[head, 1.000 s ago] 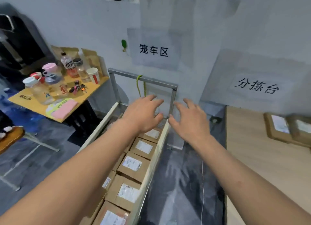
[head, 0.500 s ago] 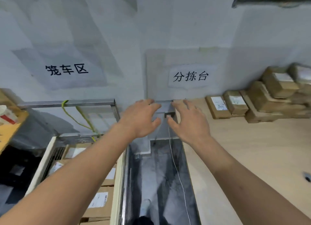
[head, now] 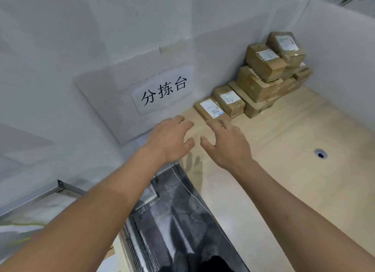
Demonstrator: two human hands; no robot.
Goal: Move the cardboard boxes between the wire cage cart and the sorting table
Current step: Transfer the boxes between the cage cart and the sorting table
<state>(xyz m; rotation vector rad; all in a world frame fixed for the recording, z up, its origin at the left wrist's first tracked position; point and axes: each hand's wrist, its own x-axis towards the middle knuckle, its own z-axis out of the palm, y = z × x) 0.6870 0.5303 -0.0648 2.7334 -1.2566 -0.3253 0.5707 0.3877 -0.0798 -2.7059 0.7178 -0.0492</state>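
The table (head: 284,180) fills the view from 12 to 5 o'clock. The cardboard boxes (head: 257,86) are heaped in its far corner at 1 o'clock, against the wall. The heap is not tidy: the upper boxes (head: 263,61) sit tilted on the ones below, so I think pulling a lower box first would bring them down. Of the wire cage cart (head: 30,199) only a metal rail shows, at 8 o'clock. Between it and the table runs a dark strip of floor (head: 182,221) at 6 o'clock, and a box held loosely on the way across could drop there. Both hands are empty, palms down, fingers spread and relaxed. The left hand (head: 170,141) and the right hand (head: 225,145) hover side by side, near but apart, over the table's near left corner. The nearest flat box (head: 211,109) lies at 12 o'clock, just beyond the right fingertips. It is low and may slide instead of lifting. Nothing stands between it and the hands. A paper sign (head: 164,90) hangs at 11 o'clock and a small round hole (head: 320,154) is at 3 o'clock. A thin cord (head: 183,183) by the table edge could catch a wrist.
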